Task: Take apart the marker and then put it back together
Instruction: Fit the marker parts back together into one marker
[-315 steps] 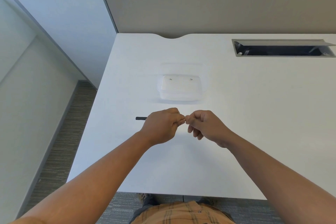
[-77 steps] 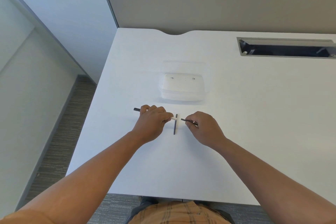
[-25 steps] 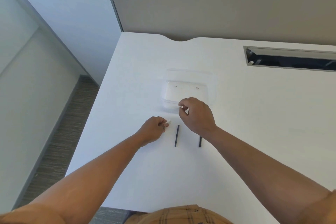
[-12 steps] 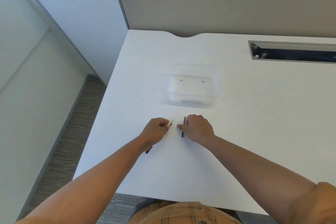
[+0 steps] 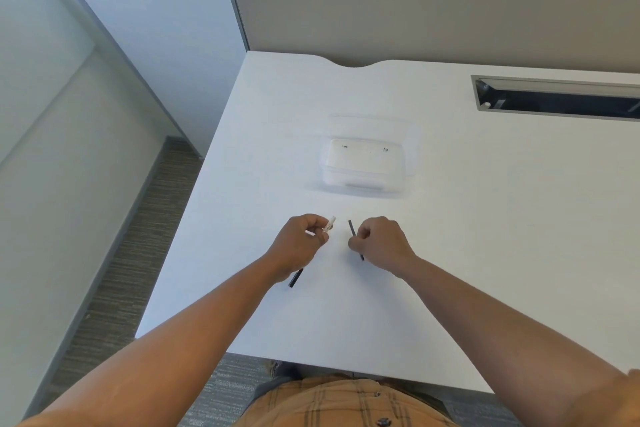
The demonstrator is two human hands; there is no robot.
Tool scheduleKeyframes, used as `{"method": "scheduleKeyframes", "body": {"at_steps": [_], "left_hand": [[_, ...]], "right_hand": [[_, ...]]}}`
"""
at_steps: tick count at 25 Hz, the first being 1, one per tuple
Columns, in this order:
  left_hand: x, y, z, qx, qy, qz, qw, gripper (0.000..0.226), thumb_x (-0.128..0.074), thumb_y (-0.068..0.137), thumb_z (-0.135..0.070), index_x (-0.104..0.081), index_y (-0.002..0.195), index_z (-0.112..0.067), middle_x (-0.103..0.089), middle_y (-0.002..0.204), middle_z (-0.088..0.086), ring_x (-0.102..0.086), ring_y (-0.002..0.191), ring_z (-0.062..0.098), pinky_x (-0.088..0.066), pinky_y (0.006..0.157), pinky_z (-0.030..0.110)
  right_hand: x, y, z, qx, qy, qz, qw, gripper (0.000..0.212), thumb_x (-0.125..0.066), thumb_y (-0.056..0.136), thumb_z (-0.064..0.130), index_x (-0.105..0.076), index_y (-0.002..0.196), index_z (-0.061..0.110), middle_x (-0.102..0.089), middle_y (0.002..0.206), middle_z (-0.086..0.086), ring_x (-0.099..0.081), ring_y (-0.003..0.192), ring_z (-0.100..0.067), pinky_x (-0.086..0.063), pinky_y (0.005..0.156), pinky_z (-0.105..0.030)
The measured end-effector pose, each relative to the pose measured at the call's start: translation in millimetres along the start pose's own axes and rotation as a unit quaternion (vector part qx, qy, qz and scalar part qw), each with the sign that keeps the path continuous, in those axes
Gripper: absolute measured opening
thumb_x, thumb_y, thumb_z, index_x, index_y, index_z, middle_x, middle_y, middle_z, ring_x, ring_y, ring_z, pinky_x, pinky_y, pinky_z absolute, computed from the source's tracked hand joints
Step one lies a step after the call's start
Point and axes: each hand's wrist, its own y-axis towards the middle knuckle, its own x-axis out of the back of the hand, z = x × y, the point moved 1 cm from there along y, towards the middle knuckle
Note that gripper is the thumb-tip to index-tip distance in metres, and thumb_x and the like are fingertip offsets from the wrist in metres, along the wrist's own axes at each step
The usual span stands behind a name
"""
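Two hands mid-bench: left hand (image 5: 300, 246) fingers clamped on one marker barrel (image 5: 329, 223), white end up, black end below the wrist. Right hand (image 5: 379, 243) fingers clamped on one thin black rod (image 5: 351, 227). One clear plastic box (image 5: 363, 166) toward the far edge. No readable writing.

**Around the work area**

A white desk (image 5: 485, 253) stands against a grey partition panel (image 5: 415, 3). A clear plastic box (image 5: 363, 166), lid closed, sits on the desk. At the far right is a dark cable slot (image 5: 561, 102). Striped grey carpet (image 5: 138, 236) covers the floor at left.
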Motion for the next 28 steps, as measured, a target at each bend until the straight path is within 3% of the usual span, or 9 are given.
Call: {"method": "scheduleKeyframes", "body": {"at_steps": [3,5,8,10,12,17,28], "left_hand": [[-1,-5,-12,-0.033,0.012,-0.015,0.999,0.012,-0.064,0.095,-0.016,-0.070,0.104,-0.020,-0.054,0.068,-0.013,-0.043,0.045,0.001,-0.038,0.050,0.015],[0,-9,-21,-0.061,0.024,-0.023,0.998,0.011,-0.064,0.094,-0.016,-0.070,0.101,-0.022,-0.054,0.068,-0.013,-0.043,0.043,0.001,-0.038,0.046,0.014],[2,-13,-33,-0.091,0.046,-0.035,0.994,0.012,-0.063,0.094,-0.019,-0.068,0.102,-0.026,-0.064,0.090,-0.011,-0.057,0.065,0.004,-0.045,0.049,0.021],[2,-16,-39,-0.123,0.075,-0.039,0.989,0.016,-0.062,0.095,-0.016,-0.067,0.106,-0.025,-0.065,0.103,-0.008,-0.062,0.087,0.008,-0.048,0.065,0.020],[2,-18,-44,-0.161,0.094,-0.035,0.982,0.019,-0.061,0.095,-0.012,-0.067,0.109,-0.023,-0.064,0.107,-0.006,-0.063,0.095,0.009,-0.051,0.079,0.023],[1,-15,-50,-0.208,0.108,-0.026,0.972,0.022,-0.059,0.096,-0.009,-0.068,0.114,-0.018,-0.064,0.108,-0.004,-0.063,0.100,0.014,-0.054,0.088,0.033],[-1,-11,-57,-0.218,0.091,-0.030,0.971,0.020,-0.061,0.095,-0.008,-0.069,0.110,-0.018,-0.065,0.104,-0.004,-0.064,0.098,0.014,-0.055,0.088,0.034]], "right_hand": [[18,-11,8,0.016,0.151,-0.044,0.987,0.012,-0.069,0.076,0.020,-0.065,0.071,0.010,-0.066,0.063,-0.004,-0.061,0.056,-0.017,-0.051,0.056,-0.032],[31,-20,17,0.026,0.218,-0.052,0.974,0.009,-0.069,0.079,0.015,-0.065,0.072,0.011,-0.065,0.063,-0.004,-0.062,0.055,-0.012,-0.050,0.051,-0.025],[46,-29,26,0.053,0.281,-0.069,0.956,0.007,-0.067,0.081,0.007,-0.064,0.076,0.011,-0.067,0.068,-0.011,-0.065,0.063,-0.015,-0.053,0.059,-0.027],[54,-34,27,0.078,0.329,-0.079,0.938,0.004,-0.066,0.082,0.003,-0.063,0.083,0.004,-0.068,0.079,-0.025,-0.070,0.072,-0.019,-0.056,0.065,-0.032],[61,-39,29,0.107,0.363,-0.078,0.922,0.007,-0.065,0.085,-0.001,-0.060,0.089,0.002,-0.068,0.089,-0.031,-0.073,0.078,-0.022,-0.058,0.066,-0.032],[72,-46,37,0.144,0.397,-0.101,0.901,0.011,-0.066,0.089,-0.001,-0.061,0.091,0.009,-0.070,0.093,-0.030,-0.073,0.078,-0.023,-0.060,0.068,-0.032],[77,-42,39,0.162,0.409,-0.093,0.893,0.016,-0.070,0.091,0.002,-0.060,0.087,0.013,-0.069,0.093,-0.033,-0.073,0.075,-0.025,-0.059,0.067,-0.031]]}}
